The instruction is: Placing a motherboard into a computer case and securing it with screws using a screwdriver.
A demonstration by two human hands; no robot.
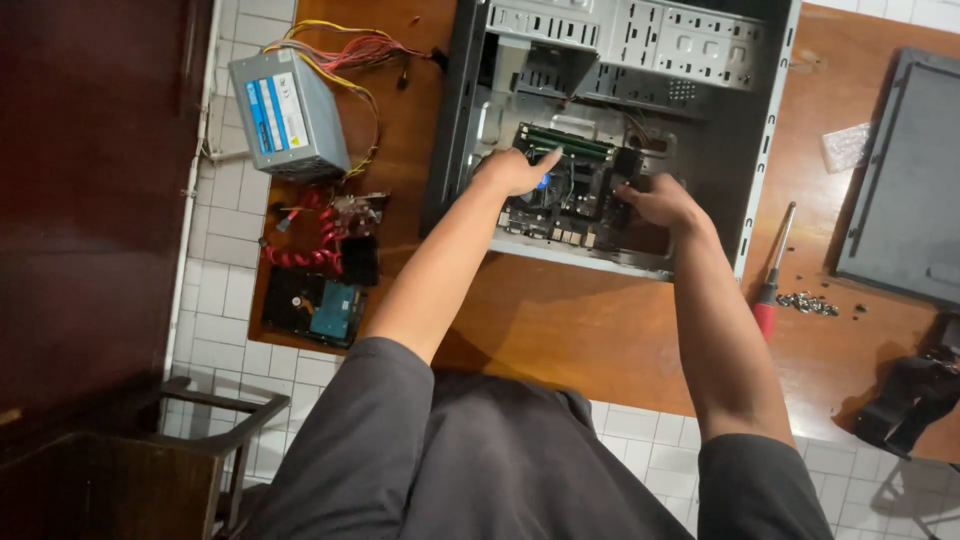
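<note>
Inside the open sheet-metal computer case (600, 60) on the wooden table (560, 320), both hands rest on the green motherboard (575, 195): left hand (515, 172) loosely curled, forefinger extended, right hand (665, 203) pinching its edge.

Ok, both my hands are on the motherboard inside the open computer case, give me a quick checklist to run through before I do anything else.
1. Left hand on the motherboard: ok, fingers at the fan and memory sticks.
2. Right hand on the board's right edge: ok.
3. Power supply out of the case: ok, it lies on the table.
4. Mounting screws removed: cannot tell, hands cover the board.
5. Screwdriver and loose screws at hand: ok, right of the case.
</note>
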